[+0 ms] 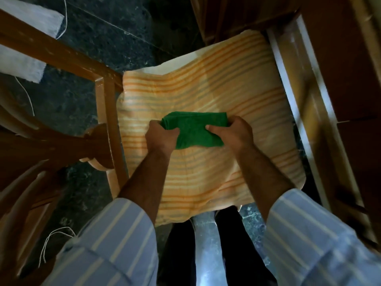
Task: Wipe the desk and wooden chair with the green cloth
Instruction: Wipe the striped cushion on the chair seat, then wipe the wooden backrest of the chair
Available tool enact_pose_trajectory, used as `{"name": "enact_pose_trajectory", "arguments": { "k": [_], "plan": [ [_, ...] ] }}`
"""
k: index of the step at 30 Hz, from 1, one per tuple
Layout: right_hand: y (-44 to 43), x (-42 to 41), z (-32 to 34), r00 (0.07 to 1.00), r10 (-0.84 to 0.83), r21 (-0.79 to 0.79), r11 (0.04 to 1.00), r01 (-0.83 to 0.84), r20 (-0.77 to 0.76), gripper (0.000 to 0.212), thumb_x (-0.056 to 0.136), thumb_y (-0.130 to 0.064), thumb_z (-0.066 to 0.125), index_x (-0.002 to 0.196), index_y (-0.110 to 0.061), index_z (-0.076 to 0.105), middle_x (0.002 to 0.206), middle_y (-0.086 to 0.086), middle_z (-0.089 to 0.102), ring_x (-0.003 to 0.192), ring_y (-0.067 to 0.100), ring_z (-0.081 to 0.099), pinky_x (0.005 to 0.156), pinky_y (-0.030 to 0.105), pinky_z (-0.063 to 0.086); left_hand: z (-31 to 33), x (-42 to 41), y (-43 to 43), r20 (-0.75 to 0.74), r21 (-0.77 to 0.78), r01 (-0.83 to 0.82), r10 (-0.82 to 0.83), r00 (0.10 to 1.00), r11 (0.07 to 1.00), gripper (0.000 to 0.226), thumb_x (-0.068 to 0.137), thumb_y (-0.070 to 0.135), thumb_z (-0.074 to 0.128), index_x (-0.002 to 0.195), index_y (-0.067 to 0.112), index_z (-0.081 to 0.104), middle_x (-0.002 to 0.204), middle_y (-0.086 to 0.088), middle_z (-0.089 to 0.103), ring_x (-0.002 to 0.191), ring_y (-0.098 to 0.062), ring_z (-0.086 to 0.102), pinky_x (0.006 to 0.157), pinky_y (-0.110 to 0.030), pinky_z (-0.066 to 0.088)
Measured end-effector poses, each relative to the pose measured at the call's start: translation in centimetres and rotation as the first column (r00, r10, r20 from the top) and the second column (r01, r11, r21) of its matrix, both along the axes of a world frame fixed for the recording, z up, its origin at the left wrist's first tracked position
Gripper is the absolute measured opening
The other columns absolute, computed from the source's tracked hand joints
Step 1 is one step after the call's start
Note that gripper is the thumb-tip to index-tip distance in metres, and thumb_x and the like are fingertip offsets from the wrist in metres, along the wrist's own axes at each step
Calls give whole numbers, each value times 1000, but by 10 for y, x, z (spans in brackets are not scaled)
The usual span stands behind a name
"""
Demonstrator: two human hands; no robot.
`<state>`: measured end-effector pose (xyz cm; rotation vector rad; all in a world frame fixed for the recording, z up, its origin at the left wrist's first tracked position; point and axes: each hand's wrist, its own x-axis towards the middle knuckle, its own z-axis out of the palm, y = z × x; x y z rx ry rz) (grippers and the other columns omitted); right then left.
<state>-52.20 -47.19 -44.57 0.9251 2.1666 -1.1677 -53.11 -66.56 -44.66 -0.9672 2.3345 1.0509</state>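
Observation:
The green cloth (pixel 195 129) is bunched and folded, held between both hands over the chair seat. My left hand (pixel 159 137) grips its left end in a fist. My right hand (pixel 231 132) pinches its right side, thumb on top. Below them the wooden chair (pixel 107 96) shows its brown frame on the left, and its seat is covered by an orange striped towel (pixel 206 89). A brown wooden desk side (pixel 350 69) stands at the right.
A second wooden frame with curved slats (pixel 31 131) lies at the left. Dark marble floor (pixel 103 27) surrounds the chair. A white cloth (pixel 24 23) and thin white cords (pixel 51 240) lie on the floor at left. My legs stand just in front of the seat.

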Motion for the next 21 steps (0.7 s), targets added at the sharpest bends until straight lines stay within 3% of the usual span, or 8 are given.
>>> {"name": "enact_pose_trajectory", "arguments": {
  "k": [4,7,10,15,18,21],
  "plan": [
    [11,-6,3,993,-112,-270,955,121,46,51,75,-30,93,118,-7,79,107,10,82,98,28,80,94,44,65,14,-1,-4,12,278,-194,199,980,941,31,78,12,79,108,9,72,105,-14,75,89,-31,73,78,-44,63],
    [17,-7,26,986,-167,-342,927,154,-10,38,79,-22,91,113,-10,80,98,1,83,89,19,81,69,24,63,41,1,-6,-53,324,-204,233,971,924,34,76,12,82,106,8,66,106,-13,73,92,-30,72,78,-45,63],
    [17,-12,61,976,-208,-390,905,167,-64,20,83,-14,89,98,-17,77,90,-4,80,73,7,77,58,18,60,76,-3,-10,-124,334,-181,234,964,925,34,78,11,83,105,7,62,107,-13,72,94,-31,72,78,-44,62],
    [5,-36,143,956,-226,-444,888,122,-188,18,91,-10,81,106,-14,73,97,1,77,83,13,76,68,22,61,153,-23,-15,-287,314,-117,212,934,942,30,79,10,81,89,25,58,90,1,75,85,-24,75,79,-50,62],
    [-4,-54,198,943,-251,-502,858,113,-217,8,96,-12,75,100,-20,75,92,-5,78,71,0,77,62,16,61,212,-36,-23,-395,270,-87,193,898,959,27,82,13,78,89,30,58,100,-3,76,93,-23,74,85,-50,61],
    [-19,-68,248,936,-262,-542,835,97,-236,13,99,-17,72,110,-14,77,98,-2,80,87,10,79,76,25,64,276,-46,-34,-496,231,-45,157,854,972,20,85,13,75,95,25,64,102,-3,75,95,-22,73,87,-50,60]
  ]
}}
